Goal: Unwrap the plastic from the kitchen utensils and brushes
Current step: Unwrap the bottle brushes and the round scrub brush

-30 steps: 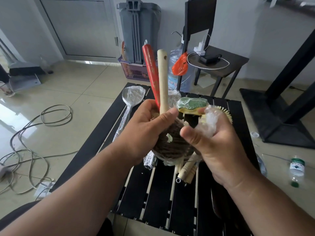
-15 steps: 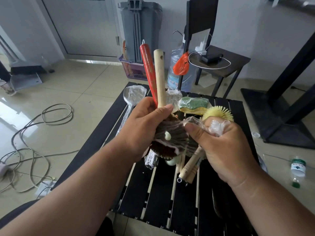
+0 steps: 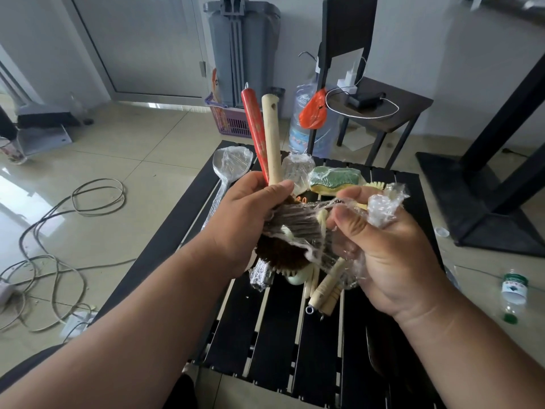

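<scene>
2 hands [image 3: 244,219] [image 3: 380,246]: left grips brush [image 3: 283,234], right pinches plastic [image 3: 380,208] alongside.

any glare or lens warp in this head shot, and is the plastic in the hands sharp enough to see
Head view: daylight glares off the glossy beige floor tiles at far left; wide-angle warp bows the grey door frame and black table post; the crumpled clear plastic wrap in the right hand is sharp, stretching to the brown bristle brush head under the left hand.

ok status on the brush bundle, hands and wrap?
Left hand grips brush bundle by the handles. Right hand pinches plastic wrap, stretched off the bristles, still attached. Wrapped spoon and sponge wait on table.
</scene>
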